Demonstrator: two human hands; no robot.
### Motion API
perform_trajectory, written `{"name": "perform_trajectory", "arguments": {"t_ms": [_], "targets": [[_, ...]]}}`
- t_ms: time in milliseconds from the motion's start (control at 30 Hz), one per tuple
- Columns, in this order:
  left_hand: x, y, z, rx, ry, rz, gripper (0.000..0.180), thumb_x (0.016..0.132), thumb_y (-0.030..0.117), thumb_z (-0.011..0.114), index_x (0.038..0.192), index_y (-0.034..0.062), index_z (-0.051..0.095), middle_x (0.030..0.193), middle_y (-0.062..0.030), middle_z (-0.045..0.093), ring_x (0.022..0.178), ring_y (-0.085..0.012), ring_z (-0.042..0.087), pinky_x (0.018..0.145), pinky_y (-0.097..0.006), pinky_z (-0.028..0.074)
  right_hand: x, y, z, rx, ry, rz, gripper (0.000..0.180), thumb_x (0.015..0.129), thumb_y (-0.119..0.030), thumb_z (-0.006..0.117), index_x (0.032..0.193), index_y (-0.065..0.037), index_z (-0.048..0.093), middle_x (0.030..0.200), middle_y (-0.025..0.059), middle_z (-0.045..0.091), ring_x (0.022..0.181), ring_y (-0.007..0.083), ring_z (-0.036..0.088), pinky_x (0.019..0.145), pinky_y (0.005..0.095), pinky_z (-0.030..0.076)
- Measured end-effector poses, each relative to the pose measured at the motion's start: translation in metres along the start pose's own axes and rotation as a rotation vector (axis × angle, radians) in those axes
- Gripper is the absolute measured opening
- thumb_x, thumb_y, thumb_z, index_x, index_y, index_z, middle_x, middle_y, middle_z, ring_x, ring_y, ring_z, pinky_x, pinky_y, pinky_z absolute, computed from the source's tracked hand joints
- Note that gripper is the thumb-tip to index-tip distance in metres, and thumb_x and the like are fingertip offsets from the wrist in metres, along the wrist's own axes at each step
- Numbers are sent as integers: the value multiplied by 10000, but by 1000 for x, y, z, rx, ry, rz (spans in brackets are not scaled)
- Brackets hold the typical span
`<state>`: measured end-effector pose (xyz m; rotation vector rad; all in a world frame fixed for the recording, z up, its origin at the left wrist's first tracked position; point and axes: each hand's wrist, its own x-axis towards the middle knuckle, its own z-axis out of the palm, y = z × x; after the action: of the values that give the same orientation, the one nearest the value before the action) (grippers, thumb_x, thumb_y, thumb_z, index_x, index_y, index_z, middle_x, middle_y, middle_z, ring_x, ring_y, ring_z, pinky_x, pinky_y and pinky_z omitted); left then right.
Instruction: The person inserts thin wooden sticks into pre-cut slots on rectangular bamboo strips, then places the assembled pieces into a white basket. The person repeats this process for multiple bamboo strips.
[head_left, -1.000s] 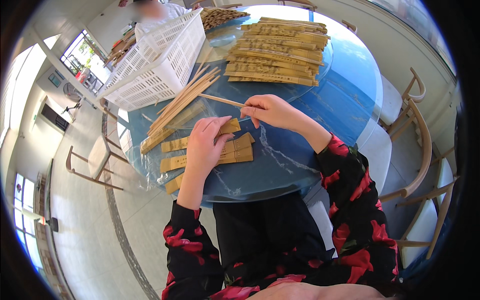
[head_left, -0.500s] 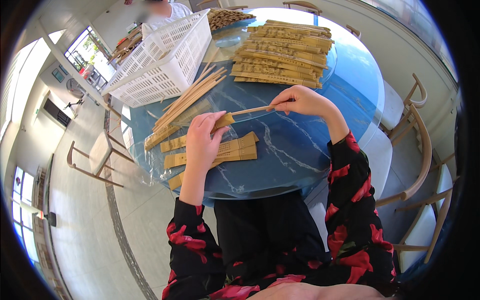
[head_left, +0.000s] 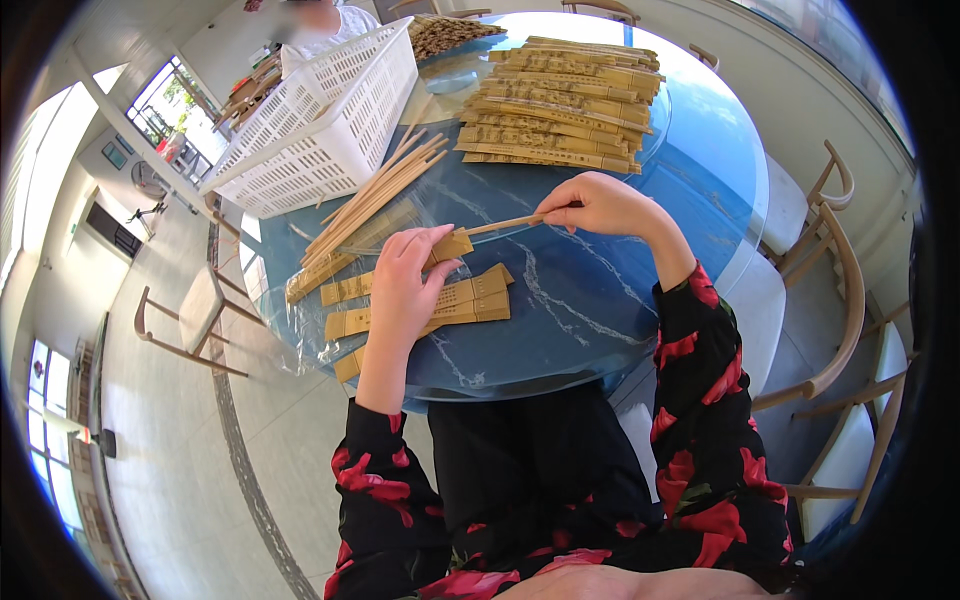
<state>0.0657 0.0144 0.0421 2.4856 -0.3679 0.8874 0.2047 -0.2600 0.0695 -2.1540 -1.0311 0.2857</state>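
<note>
My left hand (head_left: pixel 402 280) is closed on a brown paper chopstick sleeve (head_left: pixel 457 244), whose end sticks out past the fingers. A pair of pale wooden chopsticks (head_left: pixel 502 223) reaches from the sleeve's end to my right hand (head_left: pixel 600 205), which pinches the far end between thumb and fingers. Whether the chopsticks are inside the sleeve is hard to make out. Beneath and beside my left hand lie several flat paper sleeves (head_left: pixel 478 304), some on clear plastic film (head_left: pixel 300 335). Loose wooden chopsticks (head_left: pixel 378 200) lie in a bundle beyond it.
A large pile of brown paper sleeves (head_left: pixel 560 110) covers the table's far right. At the far left stands a white slatted plastic basket (head_left: pixel 300 170). Behind it sits another person (head_left: pixel 340 28). Wooden chairs (head_left: pixel 840 300) surround the round blue marbled table (head_left: pixel 600 330).
Hardly anything differs. Both hands keep their hold on the sleeve and chopsticks, and the view has shifted very slightly.
</note>
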Motion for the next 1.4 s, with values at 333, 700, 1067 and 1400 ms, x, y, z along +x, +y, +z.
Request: {"name": "perform_trajectory", "arguments": {"t_ms": [333, 700, 1067, 1400], "targets": [[0, 1, 0, -5, 20, 15, 428, 776, 59, 825, 1190, 80, 720, 1097, -106, 700, 1053, -314, 646, 932, -390, 524, -3, -3, 0, -17, -46, 13, 213, 974, -186, 640, 1074, -98, 806, 724, 25, 683, 666, 125, 627, 653, 301, 480], [0, 10, -1, -236, -18, -115, 438, 786, 50, 823, 1208, 82, 710, 1121, -104, 695, 1070, -291, 660, 926, -370, 535, 3, -18, 19, 344, -16, -46, 230, 983, -259, 688, 1016, -36, 736, 782, -31, 647, 636, 50, 517, 576, 233, 384], [-6, 9, 7, -302, -127, -66, 397, 766, 20, 833, 1107, 48, 632, 1138, -105, 682, 1052, -281, 665, 924, -350, 544, 11, -34, 55, 720, -195, 168, 174, 935, -150, 658, 975, 4, 729, 821, 44, 716, 560, 26, 422, 487, 201, 301], [-2, 13, 6, -256, -167, 93, 315, 775, 61, 837, 934, 54, 565, 1067, -85, 698, 1052, -317, 629, 908, -397, 526, 10, -29, 55, 787, -258, 137, 147, 899, -137, 677, 891, 3, 720, 805, 96, 733, 527, 32, 448, 463, 214, 296]]}}
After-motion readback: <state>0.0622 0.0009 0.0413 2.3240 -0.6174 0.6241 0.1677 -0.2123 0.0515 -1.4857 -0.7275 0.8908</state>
